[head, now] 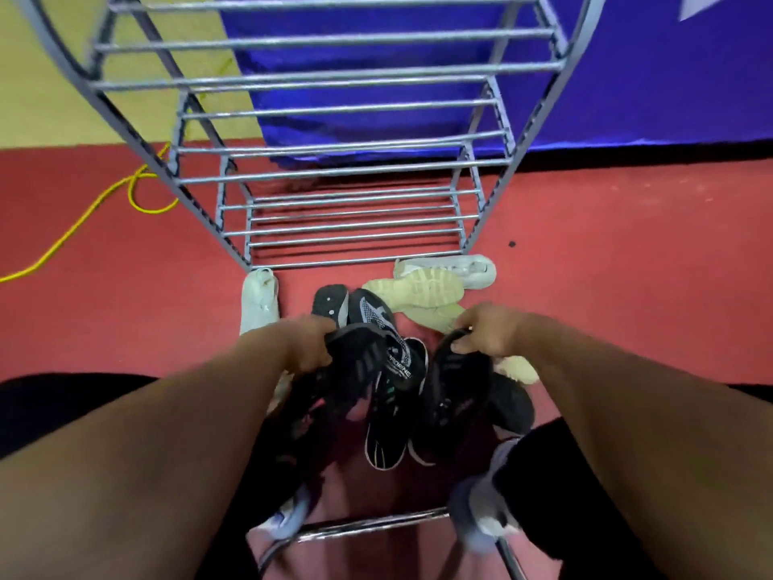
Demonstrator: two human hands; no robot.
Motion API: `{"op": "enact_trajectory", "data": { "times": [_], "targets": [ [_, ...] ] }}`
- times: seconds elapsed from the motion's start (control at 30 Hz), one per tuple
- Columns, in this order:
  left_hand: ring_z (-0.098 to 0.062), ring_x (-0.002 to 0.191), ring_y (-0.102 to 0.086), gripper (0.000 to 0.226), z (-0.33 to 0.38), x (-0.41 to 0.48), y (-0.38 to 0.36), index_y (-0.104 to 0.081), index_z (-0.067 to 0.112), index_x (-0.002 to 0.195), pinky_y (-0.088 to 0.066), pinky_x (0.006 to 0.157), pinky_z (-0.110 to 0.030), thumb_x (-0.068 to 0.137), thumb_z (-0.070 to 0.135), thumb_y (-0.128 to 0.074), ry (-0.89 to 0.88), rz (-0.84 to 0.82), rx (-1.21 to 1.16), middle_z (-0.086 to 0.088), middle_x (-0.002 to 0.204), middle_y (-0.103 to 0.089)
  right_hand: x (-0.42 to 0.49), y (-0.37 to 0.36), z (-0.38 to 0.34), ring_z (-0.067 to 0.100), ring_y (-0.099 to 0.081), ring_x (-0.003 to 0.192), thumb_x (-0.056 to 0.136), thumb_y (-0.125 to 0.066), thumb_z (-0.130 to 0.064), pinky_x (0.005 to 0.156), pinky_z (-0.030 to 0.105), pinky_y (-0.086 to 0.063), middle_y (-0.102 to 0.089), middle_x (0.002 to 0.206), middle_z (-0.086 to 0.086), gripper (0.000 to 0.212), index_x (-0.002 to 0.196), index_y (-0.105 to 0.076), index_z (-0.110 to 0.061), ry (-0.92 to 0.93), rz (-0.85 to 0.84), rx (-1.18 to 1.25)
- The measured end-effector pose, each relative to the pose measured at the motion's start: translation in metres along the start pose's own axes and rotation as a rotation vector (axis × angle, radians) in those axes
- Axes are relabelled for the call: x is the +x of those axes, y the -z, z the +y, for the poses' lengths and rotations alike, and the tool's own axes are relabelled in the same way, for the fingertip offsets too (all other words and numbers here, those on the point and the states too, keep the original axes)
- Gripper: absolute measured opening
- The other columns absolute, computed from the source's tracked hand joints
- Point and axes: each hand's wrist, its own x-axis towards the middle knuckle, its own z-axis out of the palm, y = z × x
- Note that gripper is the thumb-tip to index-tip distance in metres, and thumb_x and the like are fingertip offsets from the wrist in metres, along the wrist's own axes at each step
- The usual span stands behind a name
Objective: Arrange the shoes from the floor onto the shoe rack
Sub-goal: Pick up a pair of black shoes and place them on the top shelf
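A grey metal shoe rack [334,115] with several barred shelves stands in front of me, and no shoes sit on the shelves that I can see. My left hand [305,343] grips a black shoe [330,395] by its collar. My right hand [489,332] grips another black shoe [456,395] by its collar. Between them a black sneaker with a white sole edge [393,412] lies on the red floor. More shoes lie near the rack's foot: a black and grey one [359,307], pale yellow ones [422,293], a white one [460,267] and a white one [258,301] at the left leg.
A yellow cable [83,219] runs over the red floor at the left. A blue sheet [627,77] hangs behind the rack. A chrome bar [376,525] crosses below my arms, with my socked feet [481,517] beside it.
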Motion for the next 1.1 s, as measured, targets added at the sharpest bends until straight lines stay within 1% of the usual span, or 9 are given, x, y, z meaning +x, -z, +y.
{"op": "enact_trajectory", "data": {
  "times": [0.13, 0.23, 0.33, 0.5, 0.57, 0.7, 0.9, 1.0, 1.1],
  "targets": [
    [-0.026, 0.082, -0.067, 0.011, -0.002, -0.05, 0.047, -0.066, 0.025, 0.086, -0.059, 0.075, -0.035, 0.088, 0.015, -0.068, 0.043, 0.209, -0.368, -0.002, 0.084, -0.07, -0.043, 0.049, -0.025, 0.033, -0.069, 0.082, 0.093, -0.071, -0.032, 0.07, 0.041, -0.06, -0.068, 0.099, 0.012, 0.029, 0.107, -0.069, -0.007, 0.024, 0.158, 0.09],
    [-0.029, 0.075, -0.07, 0.006, -0.001, -0.087, 0.077, -0.07, 0.017, 0.092, -0.06, 0.077, -0.052, 0.091, 0.012, -0.066, 0.055, 0.348, -0.758, -0.015, 0.089, -0.076, -0.075, 0.077, -0.045, 0.028, -0.057, 0.062, 0.091, -0.074, -0.027, 0.058, 0.038, -0.054, -0.059, 0.073, 0.012, 0.026, 0.086, -0.064, -0.003, 0.042, 0.276, 0.166],
    [-0.022, 0.064, -0.067, 0.004, 0.005, -0.122, 0.102, -0.065, 0.018, 0.095, -0.059, 0.064, -0.037, 0.095, 0.015, -0.063, 0.026, 0.527, -1.146, -0.009, 0.082, -0.074, -0.103, 0.094, -0.061, 0.026, -0.048, 0.055, 0.091, -0.073, -0.023, 0.054, 0.036, -0.046, -0.048, 0.062, 0.009, 0.034, 0.069, -0.049, -0.012, 0.084, 0.413, 0.306],
    [-0.024, 0.079, -0.073, 0.032, 0.003, -0.138, 0.084, -0.07, 0.012, 0.121, -0.063, 0.066, -0.038, 0.092, 0.025, -0.066, 0.043, 0.507, -1.742, -0.011, 0.108, -0.077, -0.113, 0.073, -0.064, 0.03, -0.063, 0.063, 0.09, -0.065, -0.016, 0.05, 0.032, -0.053, -0.063, 0.084, 0.014, 0.01, 0.09, -0.056, -0.011, 0.053, 0.61, 0.636],
    [-0.025, 0.082, -0.074, 0.031, 0.002, -0.137, 0.079, -0.071, 0.012, 0.12, -0.064, 0.065, -0.039, 0.092, 0.027, -0.068, 0.046, 0.512, -1.819, -0.011, 0.109, -0.077, -0.114, 0.064, -0.074, 0.034, -0.072, 0.075, 0.091, -0.057, -0.01, 0.054, 0.04, -0.062, -0.064, 0.104, 0.014, 0.023, 0.113, -0.057, -0.015, 0.048, 0.624, 0.766],
    [-0.026, 0.1, -0.075, 0.035, 0.005, -0.134, 0.085, -0.07, 0.011, 0.124, -0.063, 0.079, -0.042, 0.093, 0.027, -0.068, 0.009, 0.553, -1.934, -0.008, 0.11, -0.077, -0.124, 0.054, -0.101, 0.027, -0.072, 0.083, 0.094, -0.043, -0.003, 0.065, 0.047, -0.065, -0.062, 0.108, 0.006, 0.038, 0.117, -0.065, -0.023, 0.094, 0.509, 0.924],
    [-0.026, 0.088, -0.075, 0.03, 0.006, -0.126, 0.09, -0.067, 0.01, 0.123, -0.063, 0.059, -0.042, 0.1, 0.027, -0.059, 0.064, 0.568, -2.046, -0.009, 0.107, -0.077, -0.122, 0.047, -0.12, 0.031, -0.074, 0.076, 0.087, -0.058, -0.007, 0.085, 0.047, -0.063, -0.069, 0.092, 0.017, 0.011, 0.092, -0.067, -0.007, 0.106, 0.258, 0.957],
    [-0.027, 0.087, -0.075, 0.028, 0.01, -0.12, 0.091, -0.065, 0.008, 0.123, -0.064, 0.058, -0.042, 0.102, 0.025, -0.057, 0.068, 0.576, -2.071, -0.012, 0.108, -0.076, -0.117, 0.044, -0.126, 0.028, -0.075, 0.082, 0.09, -0.061, -0.039, 0.085, 0.044, -0.063, -0.077, 0.089, 0.015, 0.036, 0.088, -0.074, -0.006, 0.15, 0.206, 0.874],
    [-0.028, 0.089, -0.075, 0.029, 0.015, -0.116, 0.092, -0.065, 0.008, 0.124, -0.064, 0.064, -0.043, 0.103, 0.025, -0.057, 0.054, 0.572, -2.111, -0.012, 0.108, -0.076, -0.114, 0.041, -0.129, 0.026, -0.078, 0.091, 0.084, -0.057, -0.078, 0.085, 0.039, -0.063, -0.08, 0.101, 0.003, 0.068, 0.106, -0.08, -0.018, 0.197, 0.115, 0.811]
  ]
}}
